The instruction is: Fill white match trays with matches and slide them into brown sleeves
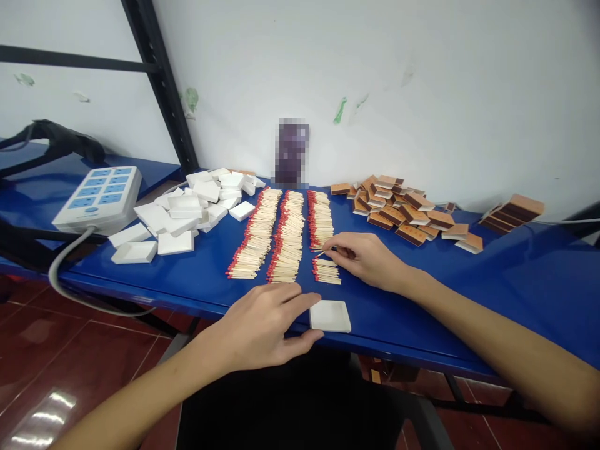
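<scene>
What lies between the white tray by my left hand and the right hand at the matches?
In the head view, only a small bunch of matches lies between the white tray and the right hand; otherwise bare blue table.

No legible text, label or number on any box, power strip or wall.

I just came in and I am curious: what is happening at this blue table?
A person sits at the blue table. The right hand pinches matches at the rightmost row of matches. The left hand rests beside a small white tray at the table edge. A pile of white trays lies to the left, brown matchbox sleeves to the right.
</scene>
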